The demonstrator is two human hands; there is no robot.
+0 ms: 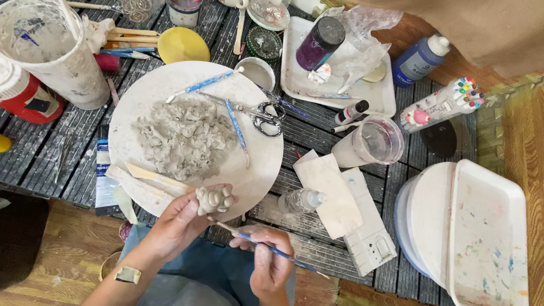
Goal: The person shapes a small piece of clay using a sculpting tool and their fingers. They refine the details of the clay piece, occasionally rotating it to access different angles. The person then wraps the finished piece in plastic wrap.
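So the left hand is gripping a small lumpy clay figure, fingers curling around its base and pinching it, holding it up right over the 6 o'clock edge of the round white board. The right hand is pinching a thin blue-handled tool between thumb and fingertips, its pale tip pointing toward 10 o'clock and sitting just under the figure; can't tell if it's actually touching. On the board a messy pile of grey clay is sitting in the middle, with scissors lying at about 2 o'clock and a flat wooden tool at 6 o'clock, just beside the left hand. A clay-smeared white bucket is standing off at 10 o'clock from the board, and a paint-stained white tray is lying way out at 3 o'clock.
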